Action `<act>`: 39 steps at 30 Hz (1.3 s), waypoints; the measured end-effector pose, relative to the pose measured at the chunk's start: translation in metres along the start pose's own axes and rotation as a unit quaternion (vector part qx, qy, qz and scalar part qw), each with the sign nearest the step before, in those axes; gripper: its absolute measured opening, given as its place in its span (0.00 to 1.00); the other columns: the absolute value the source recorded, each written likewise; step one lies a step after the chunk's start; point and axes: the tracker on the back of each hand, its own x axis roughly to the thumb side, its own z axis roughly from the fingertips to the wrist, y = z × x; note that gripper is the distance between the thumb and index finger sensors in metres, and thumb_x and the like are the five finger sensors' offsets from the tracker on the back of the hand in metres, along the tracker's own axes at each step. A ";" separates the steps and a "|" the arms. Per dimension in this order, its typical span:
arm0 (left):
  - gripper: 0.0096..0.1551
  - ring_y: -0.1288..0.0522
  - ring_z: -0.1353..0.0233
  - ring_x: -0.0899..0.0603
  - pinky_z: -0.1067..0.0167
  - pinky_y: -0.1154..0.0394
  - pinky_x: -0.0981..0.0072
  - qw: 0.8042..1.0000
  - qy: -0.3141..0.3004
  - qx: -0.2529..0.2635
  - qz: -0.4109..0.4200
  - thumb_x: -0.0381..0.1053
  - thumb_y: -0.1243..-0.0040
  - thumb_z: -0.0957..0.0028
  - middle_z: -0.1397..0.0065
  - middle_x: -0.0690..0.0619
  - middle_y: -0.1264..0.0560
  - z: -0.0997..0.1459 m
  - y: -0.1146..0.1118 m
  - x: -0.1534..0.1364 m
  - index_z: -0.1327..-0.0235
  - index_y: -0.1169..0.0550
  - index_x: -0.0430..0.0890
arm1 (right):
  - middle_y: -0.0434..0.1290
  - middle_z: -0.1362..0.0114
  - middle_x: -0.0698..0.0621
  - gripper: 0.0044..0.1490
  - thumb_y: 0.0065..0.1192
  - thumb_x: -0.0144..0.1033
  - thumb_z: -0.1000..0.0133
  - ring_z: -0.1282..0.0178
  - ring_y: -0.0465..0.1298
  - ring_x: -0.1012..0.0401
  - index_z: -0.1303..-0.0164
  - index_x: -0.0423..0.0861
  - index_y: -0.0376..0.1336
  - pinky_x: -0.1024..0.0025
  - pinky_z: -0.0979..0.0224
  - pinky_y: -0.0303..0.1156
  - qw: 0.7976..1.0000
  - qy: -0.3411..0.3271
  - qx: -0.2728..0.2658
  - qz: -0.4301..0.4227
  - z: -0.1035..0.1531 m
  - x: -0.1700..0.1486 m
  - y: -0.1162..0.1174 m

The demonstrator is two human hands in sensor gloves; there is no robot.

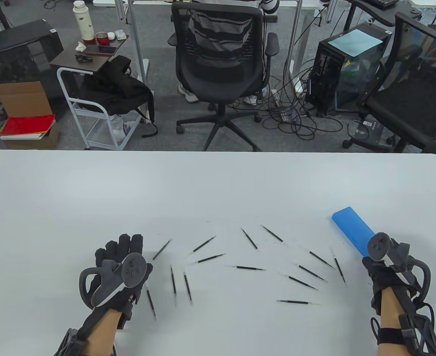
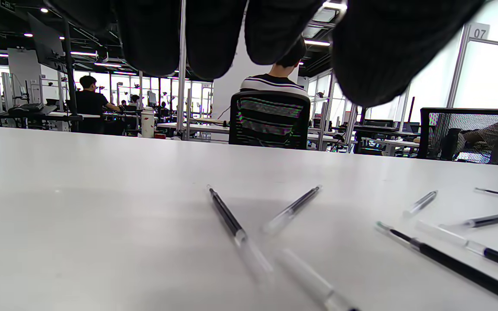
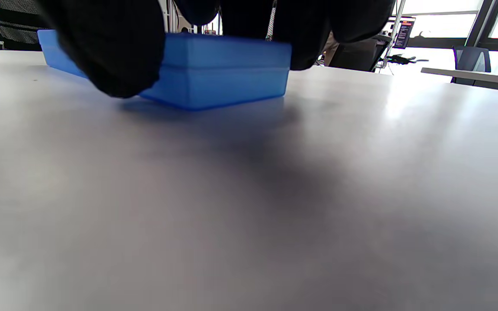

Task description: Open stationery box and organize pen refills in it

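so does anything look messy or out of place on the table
The pen refills lie scattered loose across the white table, pointing every which way, none in the blue stationery box. The box is shut, its lid seam showing in the right wrist view. Nothing looks damaged or spilled.

"07" on white sign [image 2: 479, 31] atop post, far right; nothing else legible.
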 end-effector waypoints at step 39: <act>0.58 0.28 0.20 0.31 0.25 0.39 0.28 0.944 -0.326 -0.025 -0.047 0.72 0.36 0.52 0.14 0.45 0.33 0.049 -0.011 0.128 0.13 0.42 0.47 | 0.65 0.15 0.35 0.59 0.76 0.54 0.54 0.24 0.71 0.40 0.16 0.44 0.55 0.36 0.19 0.63 0.844 -0.530 -0.043 0.063 0.215 0.194 -0.021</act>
